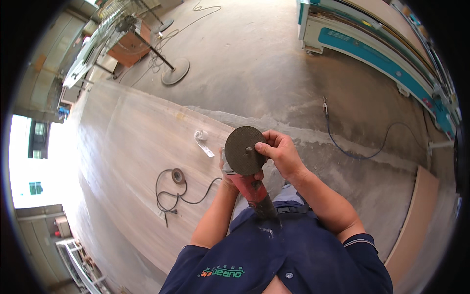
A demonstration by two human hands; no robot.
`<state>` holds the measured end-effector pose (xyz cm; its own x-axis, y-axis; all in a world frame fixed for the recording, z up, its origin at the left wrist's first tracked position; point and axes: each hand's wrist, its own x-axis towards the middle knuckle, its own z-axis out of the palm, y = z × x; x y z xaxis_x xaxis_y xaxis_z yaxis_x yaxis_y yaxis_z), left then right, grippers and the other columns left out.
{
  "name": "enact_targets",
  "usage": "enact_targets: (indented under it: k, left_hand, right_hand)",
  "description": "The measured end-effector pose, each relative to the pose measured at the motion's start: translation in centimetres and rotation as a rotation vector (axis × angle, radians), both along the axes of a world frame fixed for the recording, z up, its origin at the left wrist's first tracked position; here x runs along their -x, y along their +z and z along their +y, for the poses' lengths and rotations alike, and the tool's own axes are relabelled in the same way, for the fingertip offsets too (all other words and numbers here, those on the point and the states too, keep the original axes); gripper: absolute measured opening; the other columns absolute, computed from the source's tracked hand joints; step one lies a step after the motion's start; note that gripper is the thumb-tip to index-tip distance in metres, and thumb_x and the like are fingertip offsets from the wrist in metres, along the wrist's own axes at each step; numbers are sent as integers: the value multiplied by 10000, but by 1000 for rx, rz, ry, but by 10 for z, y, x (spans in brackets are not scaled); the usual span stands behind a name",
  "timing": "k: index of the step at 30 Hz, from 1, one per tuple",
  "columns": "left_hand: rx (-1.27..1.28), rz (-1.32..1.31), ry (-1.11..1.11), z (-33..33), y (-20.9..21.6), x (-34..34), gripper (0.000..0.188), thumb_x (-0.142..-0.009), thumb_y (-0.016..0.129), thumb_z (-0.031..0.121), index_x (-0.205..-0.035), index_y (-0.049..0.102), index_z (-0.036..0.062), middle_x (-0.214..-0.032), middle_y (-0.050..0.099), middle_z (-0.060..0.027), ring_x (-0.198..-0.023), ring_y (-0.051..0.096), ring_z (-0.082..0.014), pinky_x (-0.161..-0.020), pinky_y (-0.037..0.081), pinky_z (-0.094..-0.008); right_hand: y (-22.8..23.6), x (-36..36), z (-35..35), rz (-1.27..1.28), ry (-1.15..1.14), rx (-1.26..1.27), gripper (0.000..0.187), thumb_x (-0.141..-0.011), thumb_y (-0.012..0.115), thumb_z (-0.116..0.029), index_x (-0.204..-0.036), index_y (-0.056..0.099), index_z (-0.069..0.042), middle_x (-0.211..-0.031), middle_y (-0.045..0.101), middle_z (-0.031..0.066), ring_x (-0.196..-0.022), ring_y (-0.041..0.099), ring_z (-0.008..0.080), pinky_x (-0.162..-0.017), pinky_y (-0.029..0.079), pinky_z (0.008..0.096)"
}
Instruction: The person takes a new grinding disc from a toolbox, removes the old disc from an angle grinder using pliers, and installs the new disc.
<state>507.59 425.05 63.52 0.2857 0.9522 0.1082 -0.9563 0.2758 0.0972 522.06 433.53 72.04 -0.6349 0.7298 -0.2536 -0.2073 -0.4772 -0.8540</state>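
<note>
A red and black angle grinder [248, 188] stands between my arms, its dark rear end against my shirt. My left hand [224, 172] is closed around the grinder's head, with most of its fingers hidden behind the disc. A round, dark grey-brown cutting disc [239, 144] covers the head, and a small metal spindle end shows at its centre. My right hand [283, 153] grips the disc's right edge, thumb on its face near the centre and other fingers partly hidden behind it.
A large wood-grain board [132, 161] lies to the left, bearing a black power cord [169, 208], a dark tape roll [178, 176] and a white roll [200, 136]. A blue air hose [360, 158] crosses the floor. Beyond stand a fan base [175, 71] and a teal-and-white machine [362, 46].
</note>
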Motion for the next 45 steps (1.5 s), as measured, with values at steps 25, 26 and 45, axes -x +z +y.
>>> enact_targets:
  k: [25, 26, 45]
  left_hand:
    - [150, -148, 366, 18, -52, 127, 394, -863, 472, 396, -1019, 536, 40, -663, 529, -146, -634, 569, -300, -694, 514, -440]
    - [174, -149, 365, 18, -49, 132, 397, -858, 472, 407, -1013, 537, 47, -654, 518, -133, -611, 552, -280, -666, 501, -420]
    - [-26, -147, 510, 166, -34, 144, 786, -723, 473, 679, -1060, 540, -28, -827, 579, -212, -751, 579, -321, -772, 446, -459]
  right_hand:
    - [-28, 212, 56, -290, 375, 71, 342, -783, 640, -158, -1072, 555, 6, -979, 595, 67, -902, 540, 129, -841, 415, 269]
    - [-29, 217, 57, -290, 360, 14, 405, -782, 643, -136, -1135, 526, 25, -1018, 592, 84, -939, 539, 144, -801, 442, 291]
    - [-53, 126, 222, -520, 225, -686, 275, -756, 666, -94, -1012, 606, -14, -945, 590, 74, -840, 549, 149, -749, 452, 276]
